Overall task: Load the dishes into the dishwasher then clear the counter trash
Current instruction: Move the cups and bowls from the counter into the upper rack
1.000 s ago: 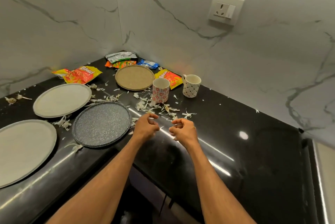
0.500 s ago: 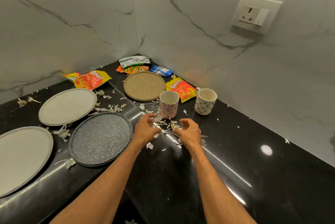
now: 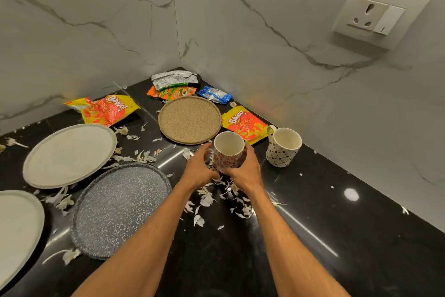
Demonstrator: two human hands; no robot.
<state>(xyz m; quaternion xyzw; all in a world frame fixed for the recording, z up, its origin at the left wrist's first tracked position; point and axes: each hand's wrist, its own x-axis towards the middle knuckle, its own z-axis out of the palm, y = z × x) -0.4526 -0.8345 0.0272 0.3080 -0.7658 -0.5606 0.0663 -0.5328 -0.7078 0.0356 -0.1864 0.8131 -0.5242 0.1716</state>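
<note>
Dish-loading step, early stage. Hands together round red mug [image 3: 227,154]: left hand [image 3: 199,166] curled on its left side, right hand [image 3: 245,169] on its right. Mug upright on desk [image 3: 313,236], between tan plate [image 3: 189,119] and spotted mug [image 3: 283,148], peels [image 3: 207,198] at its base. Lift apparently not begun. Next move likely needs firm two-sided grip, straight lift, carry to dishwasher, which is out of view. Grey plate [image 3: 120,207] and wrappers [image 3: 106,109] wait; trash later.

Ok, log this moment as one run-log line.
step: loading dishes | left hand: grips red-patterned white ceramic mug | right hand: grips same mug | mug: upright | black stone counter: white scraps scattered
</note>
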